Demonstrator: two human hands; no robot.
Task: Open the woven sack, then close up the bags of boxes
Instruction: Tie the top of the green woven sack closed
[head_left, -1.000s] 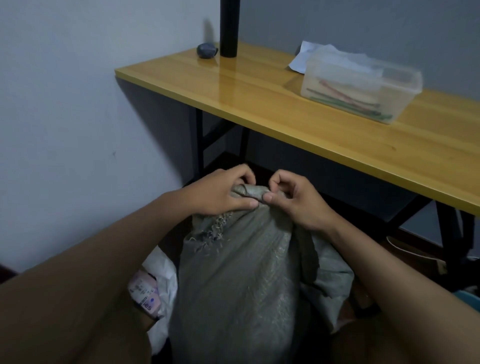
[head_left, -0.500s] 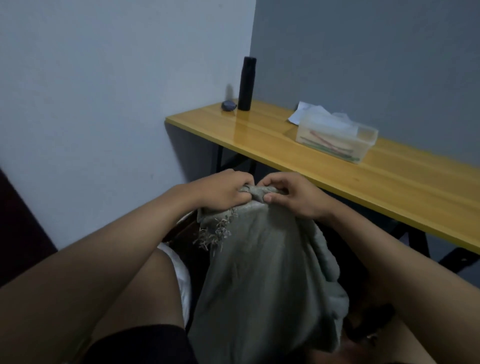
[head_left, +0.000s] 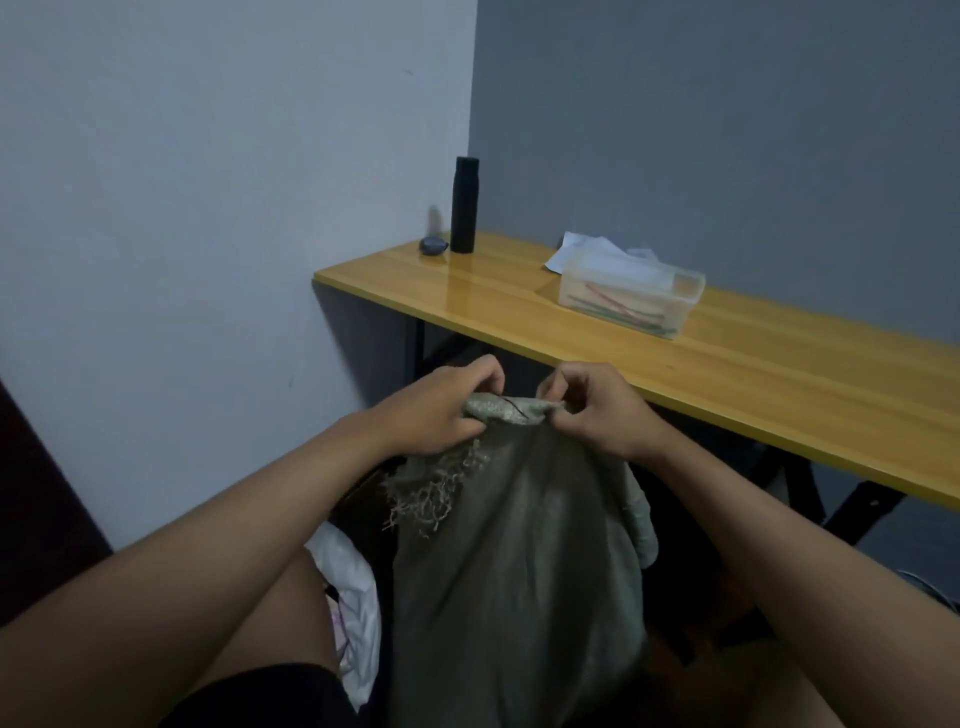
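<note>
The sack (head_left: 511, 561) stands on the floor between the person's knees, in front of the worktop (head_left: 753, 374), its grey-green woven cloth rising to a bunched neck at the level of the worktop's front edge. By my judgement the first step is in hand: opening the sack, whose mouth is gathered shut. The left hand (head_left: 434, 410) grips the left side of the rolled neck, fingers curled over it and thumb beneath. The right hand (head_left: 605, 408) pinches the right end of the same roll with fingertips bent in. Between them a thin dark tie (head_left: 511, 408) crosses the fold; whether it is thread, wire or cord is too fine to tell.

The next move seems to call for freeing that tie or unrolling the fold while one hand steadies the neck, since the frayed fringe (head_left: 436, 488) below the left hand looks apt to snag or pull loose.

Hidden matters: the sack's base and contents are out of sight, so no boxes show. A white bag (head_left: 353, 587) peeks out by the left knee, mostly covered, its contents unreadable. The floor on the right is dark and cannot be made out.
</note>
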